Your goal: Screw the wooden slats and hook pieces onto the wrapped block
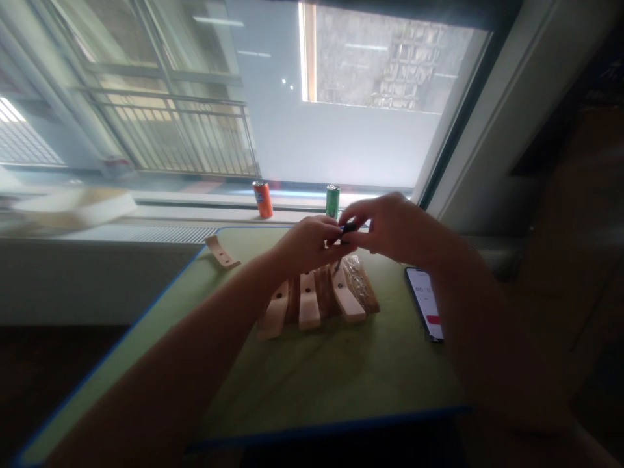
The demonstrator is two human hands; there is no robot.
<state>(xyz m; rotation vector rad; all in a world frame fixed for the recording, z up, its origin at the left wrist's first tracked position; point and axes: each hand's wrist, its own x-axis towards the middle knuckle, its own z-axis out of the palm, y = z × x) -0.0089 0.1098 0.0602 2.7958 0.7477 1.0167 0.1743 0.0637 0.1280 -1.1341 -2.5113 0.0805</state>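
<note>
My right hand (pixel 396 227) grips the black handle of a small screwdriver (pixel 349 227) between thumb and fingers. Just below the handle, the fingers of my left hand (pixel 308 242) are closed around the tool. Its thin shaft points down to the right-hand light wooden piece (pixel 348 300), which has a dark screw or hole. Beside it lie a middle wooden piece (pixel 309 302) and a left one (pixel 275 312), partly behind my left forearm. All three rest across a brown wooden board (pixel 325 292). My fingers hide where the handle meets the shaft.
A fourth curved wooden piece (pixel 222 253) with two holes lies at the table's far left. Clear crinkled plastic (pixel 358 276) covers the board's right end. A phone (pixel 425 302) lies right of it. An orange can (pixel 262 200) and a green can (pixel 333 200) stand on the windowsill.
</note>
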